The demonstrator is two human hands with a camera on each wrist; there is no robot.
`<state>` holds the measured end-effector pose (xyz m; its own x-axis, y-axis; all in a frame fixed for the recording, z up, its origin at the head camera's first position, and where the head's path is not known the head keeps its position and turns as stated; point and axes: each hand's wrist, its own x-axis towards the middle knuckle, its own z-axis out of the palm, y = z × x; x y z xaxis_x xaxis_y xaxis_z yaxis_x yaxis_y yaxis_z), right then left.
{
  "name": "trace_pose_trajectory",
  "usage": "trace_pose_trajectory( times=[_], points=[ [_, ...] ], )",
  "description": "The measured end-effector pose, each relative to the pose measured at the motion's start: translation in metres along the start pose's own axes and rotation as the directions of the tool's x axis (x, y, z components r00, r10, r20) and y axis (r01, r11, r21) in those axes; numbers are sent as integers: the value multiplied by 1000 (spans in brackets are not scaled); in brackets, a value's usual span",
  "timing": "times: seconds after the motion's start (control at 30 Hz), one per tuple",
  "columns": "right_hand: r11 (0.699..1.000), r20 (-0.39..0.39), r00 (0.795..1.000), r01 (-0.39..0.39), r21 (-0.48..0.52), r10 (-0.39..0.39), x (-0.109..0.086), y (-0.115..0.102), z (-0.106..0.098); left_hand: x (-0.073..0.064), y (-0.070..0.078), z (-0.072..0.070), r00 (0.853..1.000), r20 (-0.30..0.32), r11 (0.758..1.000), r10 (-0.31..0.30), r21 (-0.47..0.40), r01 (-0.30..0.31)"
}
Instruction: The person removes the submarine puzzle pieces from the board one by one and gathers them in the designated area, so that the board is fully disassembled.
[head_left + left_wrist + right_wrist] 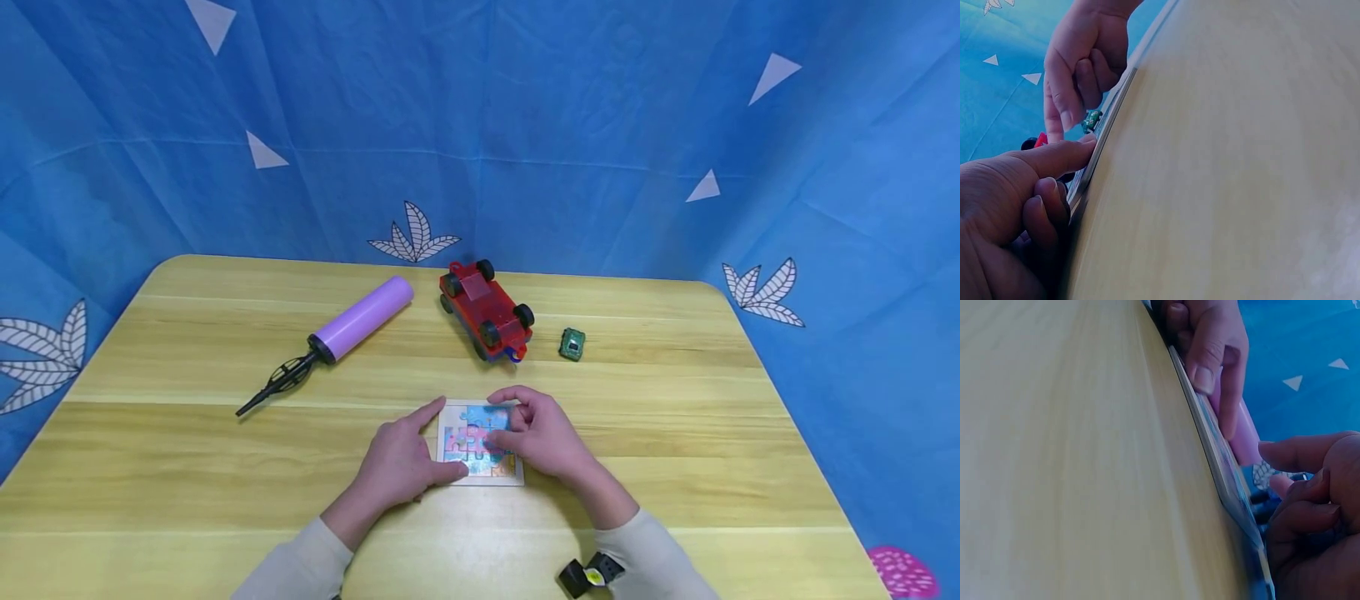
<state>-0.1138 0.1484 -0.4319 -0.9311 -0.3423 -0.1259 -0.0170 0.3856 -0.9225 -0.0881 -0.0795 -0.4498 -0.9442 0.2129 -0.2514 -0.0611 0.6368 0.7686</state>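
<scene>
A small jigsaw puzzle (481, 467) in a pale square frame lies flat on the table, with blue and pink pieces. My left hand (397, 461) grips the frame's left side, its index finger at the far corner and its thumb on the near edge. In the left wrist view, that thumb (1069, 155) rests on the board and other fingers curl beside it. Over the puzzle's right half is my right hand (542, 435), thumb and index finger extended, other fingers curled. No piece shows between them; whether the thumb touches the puzzle is unclear.
Behind the puzzle lie a purple hand pump (367, 318) with a black nozzle, an upturned red toy car (487, 308) and a small green toy car (572, 344). A blue patterned cloth (480, 100) hangs behind the wooden table (187, 467).
</scene>
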Motion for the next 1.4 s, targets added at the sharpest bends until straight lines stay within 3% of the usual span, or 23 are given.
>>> trace_pose_trajectory(
  times=[0.53, 1.4],
  points=[
    [998, 55, 998, 24, -63, -20, 14, 6, 20, 3, -2, 1, 1000, 0, 1000, -13, 8, 13],
    [990, 73, 995, -54, -132, 64, 18, -2, 26, 2, -3, 0, 1000, -15, 1000, 13, 1, -13]
  ],
)
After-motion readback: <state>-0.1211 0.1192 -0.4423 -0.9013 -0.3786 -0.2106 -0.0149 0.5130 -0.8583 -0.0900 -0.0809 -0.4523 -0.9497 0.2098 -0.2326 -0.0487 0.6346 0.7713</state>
